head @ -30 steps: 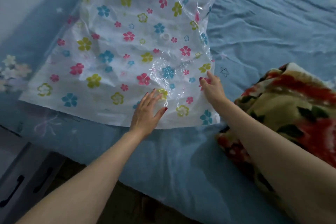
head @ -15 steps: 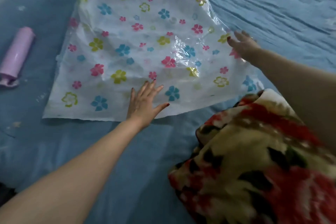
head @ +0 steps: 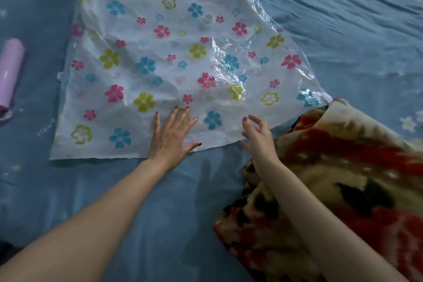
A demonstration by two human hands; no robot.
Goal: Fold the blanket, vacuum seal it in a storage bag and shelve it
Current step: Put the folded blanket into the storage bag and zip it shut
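A clear storage bag [head: 178, 57] printed with pink, blue and yellow flowers lies flat on the blue bed sheet [head: 160, 213]. Its round valve [head: 207, 18] shows near the upper middle. My left hand [head: 170, 137] presses flat on the bag's near edge, fingers spread. My right hand [head: 258, 137] hovers just over the same edge to the right, fingers loosely curled and holding nothing. The folded blanket [head: 343, 190], cream with red and dark flowers, lies at the lower right under my right forearm, and its corner overlaps the bag's near right corner.
A lilac cylinder [head: 10, 73] lies on the sheet at the left edge, apart from the bag. The wrinkled blue sheet stretches away to the right and top right.
My right hand came back from the bag's right edge to its near edge, next to my left hand. The left hand stayed pressed on the bag. The view shifted slightly.
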